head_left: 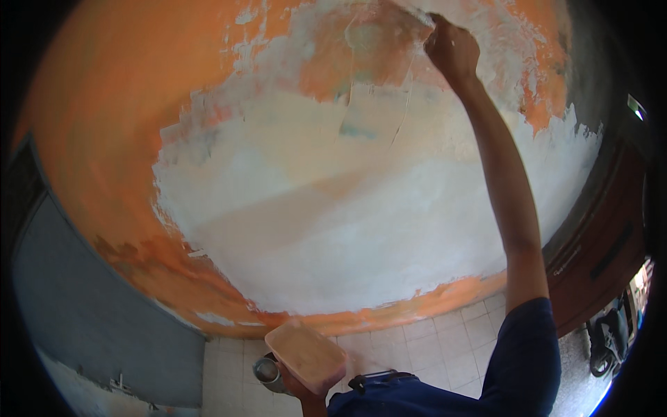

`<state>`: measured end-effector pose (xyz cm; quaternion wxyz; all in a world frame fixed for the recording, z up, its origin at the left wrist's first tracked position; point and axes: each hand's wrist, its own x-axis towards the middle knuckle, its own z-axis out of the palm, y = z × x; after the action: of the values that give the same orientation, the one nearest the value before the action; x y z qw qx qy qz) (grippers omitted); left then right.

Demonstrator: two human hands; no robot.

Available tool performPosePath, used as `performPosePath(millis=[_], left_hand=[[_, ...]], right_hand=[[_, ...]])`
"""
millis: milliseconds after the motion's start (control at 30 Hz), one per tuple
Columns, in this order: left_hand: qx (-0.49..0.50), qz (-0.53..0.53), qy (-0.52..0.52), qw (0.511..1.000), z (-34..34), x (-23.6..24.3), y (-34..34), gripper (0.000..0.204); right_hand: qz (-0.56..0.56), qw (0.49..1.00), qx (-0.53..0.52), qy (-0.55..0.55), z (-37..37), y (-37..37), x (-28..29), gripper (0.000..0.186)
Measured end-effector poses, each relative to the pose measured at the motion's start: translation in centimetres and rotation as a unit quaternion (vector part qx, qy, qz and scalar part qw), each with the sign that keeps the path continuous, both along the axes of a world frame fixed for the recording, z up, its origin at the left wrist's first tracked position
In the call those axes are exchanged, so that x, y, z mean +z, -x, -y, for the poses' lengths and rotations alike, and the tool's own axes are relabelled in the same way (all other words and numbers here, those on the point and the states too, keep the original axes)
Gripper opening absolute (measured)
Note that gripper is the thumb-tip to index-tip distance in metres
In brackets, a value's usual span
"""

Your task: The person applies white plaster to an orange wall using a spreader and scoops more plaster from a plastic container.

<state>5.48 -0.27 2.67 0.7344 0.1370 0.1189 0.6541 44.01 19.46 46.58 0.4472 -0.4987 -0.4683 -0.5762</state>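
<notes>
My right hand (451, 47) is raised high against an orange wall (125, 104) and is shut on a scraper blade (411, 14) smeared with white filler. The blade presses flat on the wall at the top of a large white plastered patch (361, 222). My right arm stretches up from the lower right in a dark blue sleeve. Low in the view, my left hand (297, 386) holds up a pinkish rectangular tray (306, 356) from beneath. The tray hides most of that hand.
A small metal tin (267, 371) stands on the pale tiled floor (431, 347) below the tray. A grey wall (83, 306) adjoins on the left. A brown wooden door (597, 257) and a parked motorbike (608, 340) are at the right.
</notes>
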Motion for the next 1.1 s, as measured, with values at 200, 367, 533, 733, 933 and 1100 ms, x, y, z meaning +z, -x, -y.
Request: performPosePath(millis=[200,367,533,733,933,1100], left_hand=[[-0.009,0.023,0.038,0.999,0.0,-0.1,-0.5,0.064],[-0.067,0.042,0.033,0.996,-0.3,-0.6,-1.5,0.066],[-0.056,0.001,0.018,0.998,-0.7,0.0,-1.3,0.061],[-0.074,0.102,0.016,0.992,-0.4,0.2,-1.9,0.069],[-0.055,0.034,0.063,0.996,0.0,1.0,-1.3,0.067],[-0.057,0.034,0.054,0.996,0.4,-0.1,-0.4,0.066]], right_hand=[[0.024,0.996,-0.029,0.077,-3.5,-1.7,-4.1,0.036],[0.004,0.982,0.031,0.188,-2.2,4.3,-15.4,0.033],[-0.003,0.994,0.077,0.082,1.8,4.5,-8.5,0.04],[0.032,0.997,0.013,0.074,-1.6,3.7,3.7,0.033],[0.029,0.955,0.058,0.29,-5.1,9.4,-8.6,0.026],[0.15,0.971,0.049,0.181,-2.7,9.0,-14.6,0.026]])
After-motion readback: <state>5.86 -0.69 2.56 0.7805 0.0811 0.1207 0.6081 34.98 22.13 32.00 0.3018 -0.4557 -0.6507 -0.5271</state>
